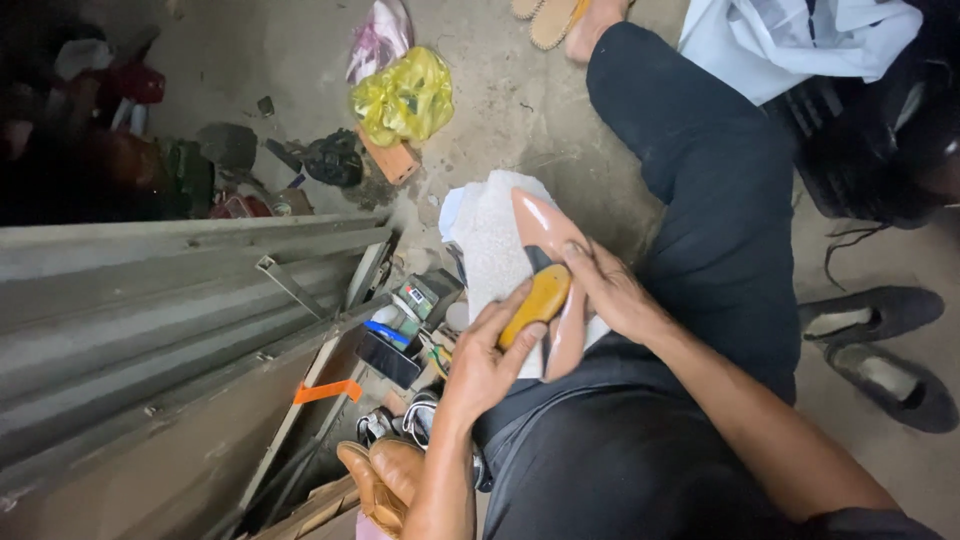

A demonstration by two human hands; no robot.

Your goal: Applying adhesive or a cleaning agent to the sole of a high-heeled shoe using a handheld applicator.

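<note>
On the far left I see grey metal sheets [150, 300] leaning, and beside them a brown leather shoe [385, 480] on the floor. My left hand [485, 365] is closed around a tool with a yellow wooden handle [535, 300], whose dark blade touches the pink glossy shoe [550, 235]. This shoe lies on a white towel [490, 240] over my lap. My right hand [610, 290] presses the shoe with fingers together. At the right, two black shoes [880, 345] stand on the concrete floor [500, 100].
</note>
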